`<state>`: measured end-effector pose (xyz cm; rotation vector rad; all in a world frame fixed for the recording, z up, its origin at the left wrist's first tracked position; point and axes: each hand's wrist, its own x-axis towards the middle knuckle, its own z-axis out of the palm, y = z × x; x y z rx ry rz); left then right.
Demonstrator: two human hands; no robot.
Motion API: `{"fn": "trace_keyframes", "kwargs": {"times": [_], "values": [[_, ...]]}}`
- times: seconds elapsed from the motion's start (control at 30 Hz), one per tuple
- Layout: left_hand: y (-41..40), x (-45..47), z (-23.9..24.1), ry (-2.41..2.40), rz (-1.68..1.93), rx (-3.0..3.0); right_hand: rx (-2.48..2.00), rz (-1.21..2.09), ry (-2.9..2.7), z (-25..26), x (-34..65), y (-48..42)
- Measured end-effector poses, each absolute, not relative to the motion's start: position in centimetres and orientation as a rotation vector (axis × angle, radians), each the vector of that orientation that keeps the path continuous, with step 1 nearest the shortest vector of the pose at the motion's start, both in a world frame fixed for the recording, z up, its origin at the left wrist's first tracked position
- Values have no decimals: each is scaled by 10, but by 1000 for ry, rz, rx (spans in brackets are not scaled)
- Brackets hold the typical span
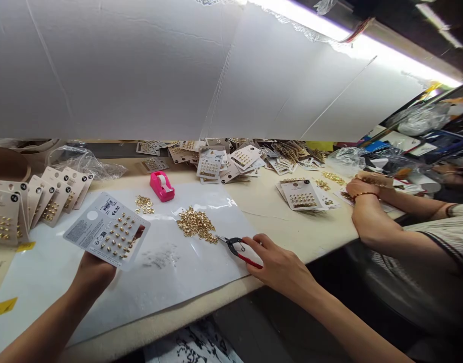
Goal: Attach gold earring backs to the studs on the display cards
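Head view: with fingers of the right hand [282,262] curled around one pair of pliers [251,261], tips at one gold heap [196,224]; with one studded card [107,232] held in the left hand [95,272], exact pinch hidden, above one white sheet [201,269]. Apparently picking up a piece, next calling for nipping one between the tips. Beyond: one pink tape dispenser [163,191].
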<state>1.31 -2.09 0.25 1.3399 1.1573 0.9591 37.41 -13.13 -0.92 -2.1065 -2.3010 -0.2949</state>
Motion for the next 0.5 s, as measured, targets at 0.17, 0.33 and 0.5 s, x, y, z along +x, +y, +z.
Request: {"fn": "trace_keyframes", "kwargs": {"times": [0.17, 0.33, 0.5], "values": [[-21, 14, 3, 1174, 967, 1352, -2233, -146, -2148, -7, 374, -135], [-22, 16, 5, 1151, 977, 1280, -2247, 40, -2072, -4, 371, -137], [-22, 16, 7, 1187, 963, 1293, -2257, 73, -2045, -4, 371, -138]]}}
